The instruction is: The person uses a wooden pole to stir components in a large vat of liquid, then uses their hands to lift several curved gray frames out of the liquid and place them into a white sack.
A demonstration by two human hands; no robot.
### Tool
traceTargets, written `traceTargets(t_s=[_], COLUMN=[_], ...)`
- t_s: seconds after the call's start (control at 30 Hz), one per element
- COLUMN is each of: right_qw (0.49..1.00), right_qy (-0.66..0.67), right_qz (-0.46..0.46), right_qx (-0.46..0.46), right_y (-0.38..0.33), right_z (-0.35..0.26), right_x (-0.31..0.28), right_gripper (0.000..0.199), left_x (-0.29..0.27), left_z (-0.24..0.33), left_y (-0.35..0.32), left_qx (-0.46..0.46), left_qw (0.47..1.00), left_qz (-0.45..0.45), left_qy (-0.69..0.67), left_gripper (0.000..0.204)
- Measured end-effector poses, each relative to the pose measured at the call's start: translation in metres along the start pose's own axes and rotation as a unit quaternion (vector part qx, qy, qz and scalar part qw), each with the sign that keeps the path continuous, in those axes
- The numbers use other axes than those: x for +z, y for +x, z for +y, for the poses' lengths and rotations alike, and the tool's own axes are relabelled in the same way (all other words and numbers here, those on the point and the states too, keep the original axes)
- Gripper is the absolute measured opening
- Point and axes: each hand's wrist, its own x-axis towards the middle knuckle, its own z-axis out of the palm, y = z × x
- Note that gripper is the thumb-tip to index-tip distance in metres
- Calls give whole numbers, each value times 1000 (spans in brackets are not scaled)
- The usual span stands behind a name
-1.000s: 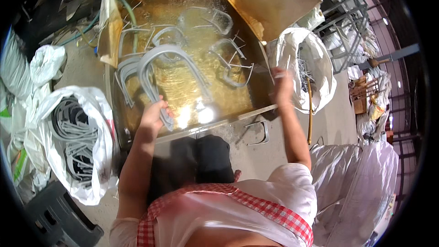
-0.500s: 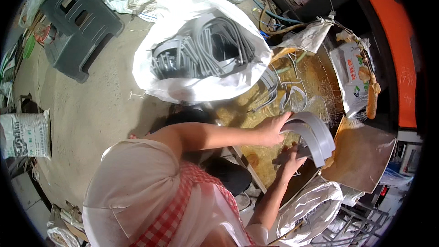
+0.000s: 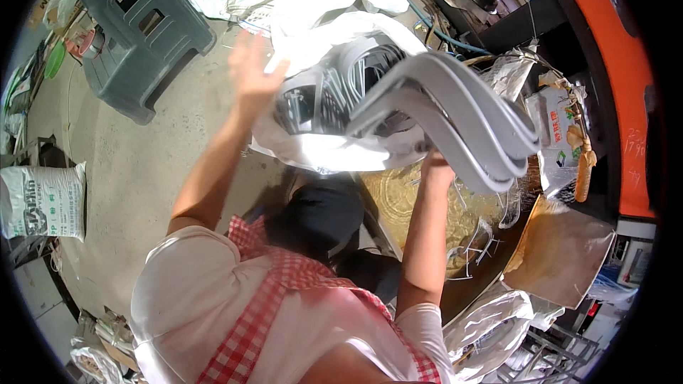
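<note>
A stack of grey, curved plastic strips (image 3: 462,110) is gripped from below by my right hand (image 3: 435,165); the strips hide most of its fingers. Its left ends overhang the open white sack (image 3: 313,153), where many similar grey strips (image 3: 320,92) lie bent and bundled. My left hand (image 3: 256,75), smeared by motion, is beside the sack's left rim with its fingers apart and nothing in it. Whether it touches the sack I cannot tell.
A dark grey step stool (image 3: 142,35) stands at the far left. Under my right arm is a yellowish tray (image 3: 398,199) with loose grey scraps. A brown board (image 3: 558,252) leans at the right, below an orange machine frame (image 3: 633,99). A filled sack (image 3: 46,203) stands at left.
The strips have gone from over the tray up and left to the sack, now in my right hand alone. My left hand has let go and swung left to the sack's rim.
</note>
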Motion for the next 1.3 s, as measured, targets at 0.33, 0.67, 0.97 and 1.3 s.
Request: traceTargets(t_s=[0.33,0.67,0.97,1.3], right_qw=[943,650,809,935], right_qy=[-222,-656,-450,-335], right_qz=[-248,-379,-308,109], right_qx=[-18,64,-219,-35], right_y=[-19,-37,-60,-14], right_z=[89,47,1,64], right_x=[106,136,105,-130], right_gripper=[53,40,50,37], left_x=[-24,-35,-59,63], left_z=[-98,-49,37,227], left_y=[-6,-4,-35,-164], left_qx=[-471,-399,1,142], left_qw=[725,821,957,684], left_qz=[-271,-176,-101,-534], left_qy=[-423,-369,-273,-476], left_gripper=[13,28,32,13])
